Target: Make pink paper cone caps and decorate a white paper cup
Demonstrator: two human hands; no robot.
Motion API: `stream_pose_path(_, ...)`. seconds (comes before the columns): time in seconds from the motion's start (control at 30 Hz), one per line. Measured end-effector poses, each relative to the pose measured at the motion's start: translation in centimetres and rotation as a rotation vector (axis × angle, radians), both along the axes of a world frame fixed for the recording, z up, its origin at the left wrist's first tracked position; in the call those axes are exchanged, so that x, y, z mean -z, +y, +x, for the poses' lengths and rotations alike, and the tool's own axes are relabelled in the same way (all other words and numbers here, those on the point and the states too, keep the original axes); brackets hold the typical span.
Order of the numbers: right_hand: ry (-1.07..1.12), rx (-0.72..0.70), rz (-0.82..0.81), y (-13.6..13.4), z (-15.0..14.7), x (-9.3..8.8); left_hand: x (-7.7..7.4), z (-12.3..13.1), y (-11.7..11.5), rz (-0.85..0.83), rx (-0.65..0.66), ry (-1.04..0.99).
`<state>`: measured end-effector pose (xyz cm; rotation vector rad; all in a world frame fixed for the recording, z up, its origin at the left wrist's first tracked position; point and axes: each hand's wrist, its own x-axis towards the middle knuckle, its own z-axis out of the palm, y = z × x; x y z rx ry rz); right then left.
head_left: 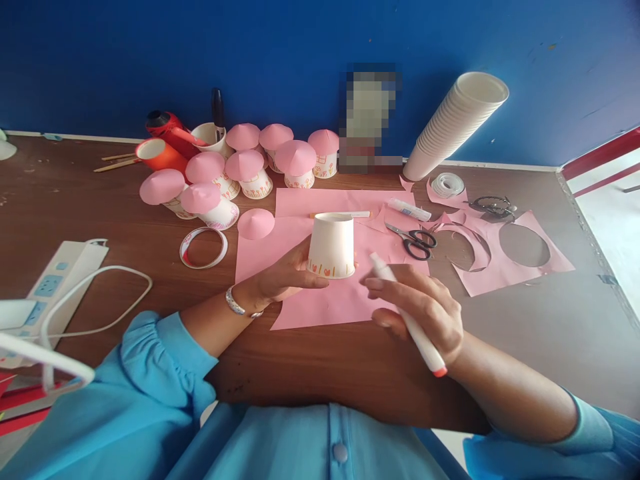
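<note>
My left hand point(290, 275) holds a white paper cup point(331, 243) upside down, with small orange and yellow drawings along its rim. In my right hand point(425, 307) is a white marker point(413, 327) with an orange end; its tip points up and left, a short way right of the cup. Pink paper sheets point(305, 310) lie flat beneath the cup. Another marker point(363, 215) rests on the paper behind the cup. Black-handled scissors point(419, 244) lie to the right, near a clear glue tube point(409, 210). A pink paper cone point(256, 224) sits on the paper's left side.
Several decorated cups with pink cone tops point(296, 159) stand at the back left, beside an orange cup point(161, 157). A tape roll point(203, 247) lies before them. Stacked cups point(455, 123) lean on the wall. Cut pink scraps point(530, 250) are right; a power strip point(55, 287) is left.
</note>
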<state>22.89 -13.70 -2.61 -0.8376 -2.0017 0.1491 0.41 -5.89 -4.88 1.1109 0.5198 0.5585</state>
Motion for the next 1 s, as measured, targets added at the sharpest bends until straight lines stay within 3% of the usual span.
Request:
stream_pose_path(0.17, -0.008, 0.042, -0.036, 1.4, 0.1, 1.6, 1.3, -0.2, 0.2, 0.005, 0.024, -0.063)
stream_pose_path(0.37, -0.053, 0.043, -0.051, 2.6, -0.1, 2.3, 1.5, -0.2, 0.4, 0.050, 0.157, -0.050)
stream_pose_path(0.57, -0.133, 0.106, -0.047, 2.3, 0.0, 2.1, 1.8, 0.4, 0.0, 0.263, -0.024, 0.022)
stream_pose_path(0.67, -0.134, 0.099, -0.043, 2.3, -0.1, 2.0, 1.7, 0.4, -0.1, 0.237, -0.031, 0.070)
stream_pose_path(0.87, 0.029, 0.145, 0.141, 1.2, 0.7, 0.7, 1.3, 0.3, 0.1, 0.217, -0.088, 0.111)
stream_pose_path(1.0, 0.057, 0.066, -0.050, -0.1, 0.2, -0.3, 1.6, 0.3, 0.1, 0.250, -0.107, 0.125)
